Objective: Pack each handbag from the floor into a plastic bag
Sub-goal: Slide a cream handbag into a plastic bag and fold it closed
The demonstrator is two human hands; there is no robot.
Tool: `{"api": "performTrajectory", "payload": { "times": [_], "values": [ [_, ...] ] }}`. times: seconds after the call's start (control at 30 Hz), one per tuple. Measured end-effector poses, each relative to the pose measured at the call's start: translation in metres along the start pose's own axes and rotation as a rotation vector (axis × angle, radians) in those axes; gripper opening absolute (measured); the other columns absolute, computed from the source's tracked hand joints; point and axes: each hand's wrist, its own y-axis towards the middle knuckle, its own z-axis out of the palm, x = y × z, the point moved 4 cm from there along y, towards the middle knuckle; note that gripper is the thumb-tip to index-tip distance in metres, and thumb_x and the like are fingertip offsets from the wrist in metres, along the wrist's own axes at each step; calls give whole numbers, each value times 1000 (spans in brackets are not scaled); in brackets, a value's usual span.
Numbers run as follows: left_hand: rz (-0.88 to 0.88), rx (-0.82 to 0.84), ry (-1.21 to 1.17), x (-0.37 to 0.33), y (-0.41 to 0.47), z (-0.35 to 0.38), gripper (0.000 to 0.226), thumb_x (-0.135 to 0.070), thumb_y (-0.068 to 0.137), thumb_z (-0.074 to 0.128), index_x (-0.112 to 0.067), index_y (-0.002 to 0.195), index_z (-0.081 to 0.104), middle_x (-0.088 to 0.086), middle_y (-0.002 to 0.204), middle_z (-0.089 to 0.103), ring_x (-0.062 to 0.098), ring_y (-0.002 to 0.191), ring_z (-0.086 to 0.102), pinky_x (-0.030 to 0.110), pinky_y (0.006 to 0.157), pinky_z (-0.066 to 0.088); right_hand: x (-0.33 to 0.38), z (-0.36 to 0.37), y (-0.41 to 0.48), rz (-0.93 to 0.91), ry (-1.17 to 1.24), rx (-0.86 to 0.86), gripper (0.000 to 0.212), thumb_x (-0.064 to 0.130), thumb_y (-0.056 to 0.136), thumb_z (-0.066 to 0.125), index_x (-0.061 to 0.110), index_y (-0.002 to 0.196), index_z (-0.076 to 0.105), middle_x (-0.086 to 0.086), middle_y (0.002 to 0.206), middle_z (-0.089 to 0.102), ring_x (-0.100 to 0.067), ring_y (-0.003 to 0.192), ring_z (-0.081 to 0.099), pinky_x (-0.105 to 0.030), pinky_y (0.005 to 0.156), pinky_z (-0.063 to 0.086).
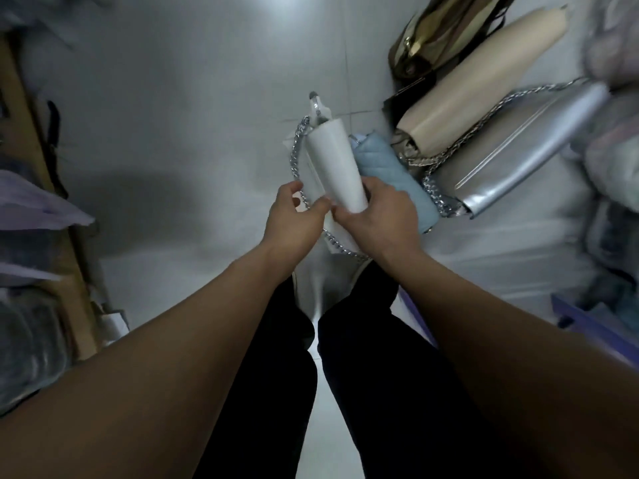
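Floor (173, 115): pale tile; it carries 4 bags, all toward its right edge, so each is within reach for its turn.
Silver bag (511, 160): flat on the floor, nearest the right edge, a chain strap draped across it.
Beige bag (477, 81): on its side just beyond the silver bag, touching it.
Gold bag (432, 32): farthest off, by the floor's far right corner, behind the beige bag.
Pale sheet (318, 281): hangs below the hands, between the legs; probably the plastic bag, kept low so a bag can drop in, though blur leaves that unsure.
Blue bag (390, 171): quilted, on the floor just beside the white bag, partly under the right hand.
White bag (335, 164): lifted off the floor, tilted away, held by its near end in both hands; the 1 being packed now.
Right hand (380, 216): wrapped round the white bag's near end, carrying its weight.
Left hand (290, 223): thumb and curled fingers pinch the bag's near left edge where the chain passes, likely to steady it.
Chain (295, 150): loops loose down the white bag's left side.
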Motion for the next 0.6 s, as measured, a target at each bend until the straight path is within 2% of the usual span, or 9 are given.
{"api": "performTrajectory", "payload": {
  "times": [0.1,0.17,0.2,0.27,0.33,0.4,0.47,0.6],
  "values": [
    [32,-32,-131,-49,-51,-16,66,-59,95,51,-36,152,26,-1,152,36,17,135,44,25,99,31,40,-72,-37,-3,156,-39,55,56,71,79,25,116,72,5,102,78,-15,95,73,-36,84,57],
    [21,-58,-236,-92,-89,-33,76,-72,90,44,-43,154,14,-4,160,26,20,141,37,32,108,28,65,-125,-64,-4,252,-60,58,55,68,80,28,118,70,10,101,78,-6,93,73,-33,85,58],
    [21,-59,-293,-116,-110,-42,83,-80,84,43,-46,153,11,-7,158,30,21,141,38,37,113,27,77,-154,-77,-13,297,-76,58,55,66,80,30,117,70,12,100,78,-2,91,72,-31,85,58],
    [43,-7,-377,-165,-150,-58,102,-97,62,44,-51,149,21,-15,146,47,21,132,50,49,113,36,102,-218,-108,-31,349,-113,55,53,66,82,34,116,69,16,100,77,3,90,71,-28,84,58],
    [96,141,-414,-217,-194,-65,113,-103,46,48,-43,142,44,-10,133,63,21,117,65,50,101,50,129,-284,-143,-61,389,-149,47,49,68,84,39,111,68,20,95,75,7,88,70,-24,81,58],
    [161,312,-431,-274,-257,-62,102,-97,57,46,-29,132,60,1,119,73,24,106,71,49,97,54,151,-350,-180,-69,400,-228,42,54,67,84,40,102,66,24,90,73,7,85,70,-25,80,59],
    [228,400,-431,-321,-319,-60,94,-91,66,43,-21,124,67,8,112,75,27,101,73,47,95,55,169,-415,-216,-77,360,-341,50,65,64,79,33,101,68,23,90,73,6,83,69,-28,78,59],
    [348,465,-312,-388,-419,-46,112,-101,44,53,-18,117,70,11,104,77,32,94,74,53,92,56,186,-534,-299,-60,235,-554,54,79,65,70,30,87,62,17,83,71,-2,76,66,-28,68,54]
  ]
}}
